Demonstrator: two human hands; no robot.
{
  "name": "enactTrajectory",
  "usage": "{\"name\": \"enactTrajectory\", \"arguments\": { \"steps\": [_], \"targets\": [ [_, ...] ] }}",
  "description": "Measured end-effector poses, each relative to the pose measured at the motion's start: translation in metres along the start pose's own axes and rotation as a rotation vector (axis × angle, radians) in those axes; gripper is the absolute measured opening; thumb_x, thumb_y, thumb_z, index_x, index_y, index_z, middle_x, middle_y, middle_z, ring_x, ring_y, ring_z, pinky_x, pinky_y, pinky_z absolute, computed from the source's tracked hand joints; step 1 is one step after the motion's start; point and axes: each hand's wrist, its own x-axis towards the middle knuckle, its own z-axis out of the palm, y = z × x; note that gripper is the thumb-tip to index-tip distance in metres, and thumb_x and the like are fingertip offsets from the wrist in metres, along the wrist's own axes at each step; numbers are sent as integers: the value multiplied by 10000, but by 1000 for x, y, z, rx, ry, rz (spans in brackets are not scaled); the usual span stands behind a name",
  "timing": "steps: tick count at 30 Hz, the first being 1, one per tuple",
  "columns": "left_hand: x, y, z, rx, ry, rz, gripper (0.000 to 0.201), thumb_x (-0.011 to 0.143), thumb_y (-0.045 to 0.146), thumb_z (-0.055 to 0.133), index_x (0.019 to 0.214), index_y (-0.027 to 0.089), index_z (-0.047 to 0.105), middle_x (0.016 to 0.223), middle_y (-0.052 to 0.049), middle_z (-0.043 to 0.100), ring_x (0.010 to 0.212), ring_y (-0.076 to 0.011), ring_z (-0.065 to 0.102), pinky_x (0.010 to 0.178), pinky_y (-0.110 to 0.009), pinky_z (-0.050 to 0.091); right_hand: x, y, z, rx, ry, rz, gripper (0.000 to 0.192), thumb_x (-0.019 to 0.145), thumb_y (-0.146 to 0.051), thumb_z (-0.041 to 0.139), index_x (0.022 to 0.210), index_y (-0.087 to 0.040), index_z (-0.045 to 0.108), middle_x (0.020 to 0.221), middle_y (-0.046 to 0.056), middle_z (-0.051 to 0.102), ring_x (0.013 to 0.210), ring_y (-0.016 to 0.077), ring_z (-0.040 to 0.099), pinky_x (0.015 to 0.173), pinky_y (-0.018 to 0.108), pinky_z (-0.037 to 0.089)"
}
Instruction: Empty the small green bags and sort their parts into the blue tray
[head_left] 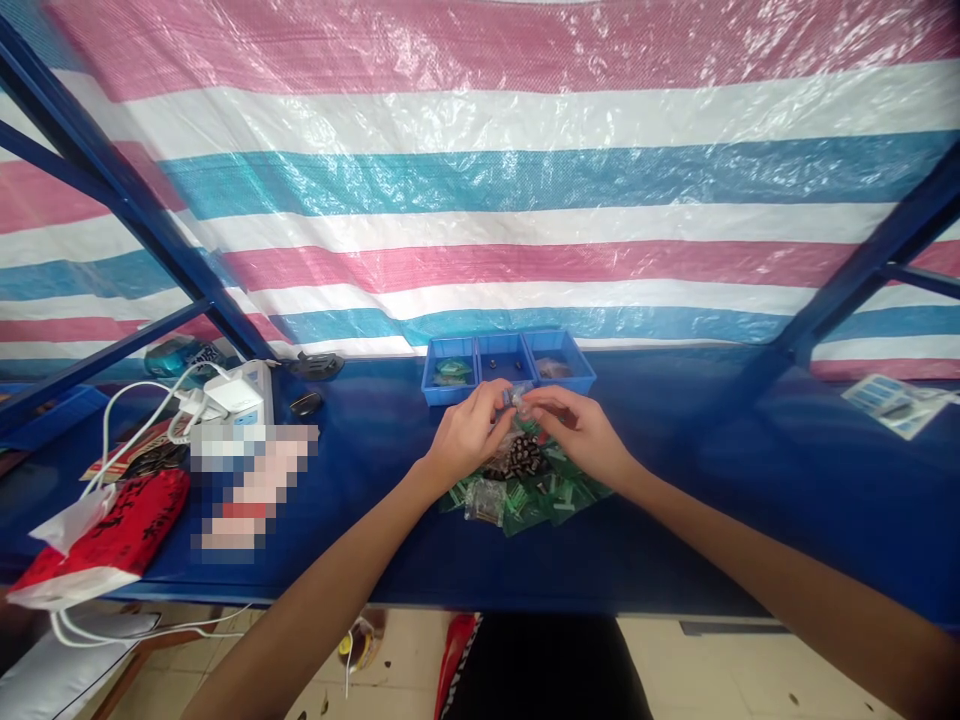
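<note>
Both hands' fingers (504, 398) pinch small bag (517, 397)

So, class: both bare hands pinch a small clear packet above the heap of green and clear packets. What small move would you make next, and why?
Probably pull the small clear packet open. The left hand and right hand grip it from opposite sides, above the heap of green and clear packets, with the blue three-compartment plastic tray just behind. Whether it is already open cannot be told.
</note>
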Motion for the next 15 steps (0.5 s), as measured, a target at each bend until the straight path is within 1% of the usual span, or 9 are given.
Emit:
{"name": "enactTrajectory", "arguments": {
  "steps": [2, 4, 6, 9, 12, 14, 15],
  "targets": [
    [1, 1, -1, 19, 7, 11, 287, 1070, 353, 438, 1301, 182, 461, 980, -72, 605, 712, -149, 592, 572, -249, 450, 0, 1, 0, 21, 4, -10, 248, 973, -382, 589, 1153, -241, 683, 1038, 80, 745, 883, 239, 721, 647, 360, 641],
    [1, 2, -2, 29, -14, 37, 297, 1058, 391, 466, 1278, 193, 493, 1003, -82, 602, 734, -158, 595, 566, -251, 450, 0, 1, -1, 15, -2, -22, 249, 978, -349, 567, 1171, -238, 678, 1096, 87, 738, 863, 225, 719, 660, 362, 642],
    [2, 2, -2, 29, -41, 59, 321, 1044, 426, 492, 1269, 198, 515, 1010, -85, 603, 764, -170, 608, 562, -252, 456, 0, 0, -1, 9, -17, -36, 260, 978, -313, 549, 1193, -239, 674, 1157, 93, 726, 888, 223, 719, 681, 364, 643],
    [2, 1, -2, 27, -48, 63, 275, 1063, 380, 450, 1244, 197, 549, 1038, -90, 613, 795, -171, 627, 578, -254, 478, -1, 0, -1, 0, -27, -51, 270, 978, -282, 524, 1203, -241, 667, 1182, 96, 719, 969, 240, 715, 696, 363, 641],
    [3, -1, -3, 9, -30, 53, 250, 1086, 296, 388, 1202, 198, 587, 1058, -88, 643, 839, -170, 646, 645, -265, 510, -1, 3, 0, -54, -8, -38, 280, 988, -315, 528, 1237, -243, 634, 1149, 95, 723, 948, 241, 710, 662, 341, 620],
    [3, -2, -3, -20, -20, 43, 248, 1087, 277, 394, 1204, 197, 597, 1039, -81, 663, 870, -177, 657, 694, -278, 527, 0, 4, 0, -149, 34, -27, 299, 987, -360, 550, 1251, -239, 618, 1063, 91, 722, 892, 238, 696, 635, 329, 596],
    [3, -2, -3, -37, -17, 38, 244, 1085, 277, 406, 1213, 196, 597, 1027, -77, 671, 878, -180, 662, 712, -284, 533, 0, 4, 0, -207, 56, -30, 289, 985, -381, 558, 1222, -234, 632, 1019, 89, 713, 871, 238, 685, 634, 330, 587]
  ]
}}
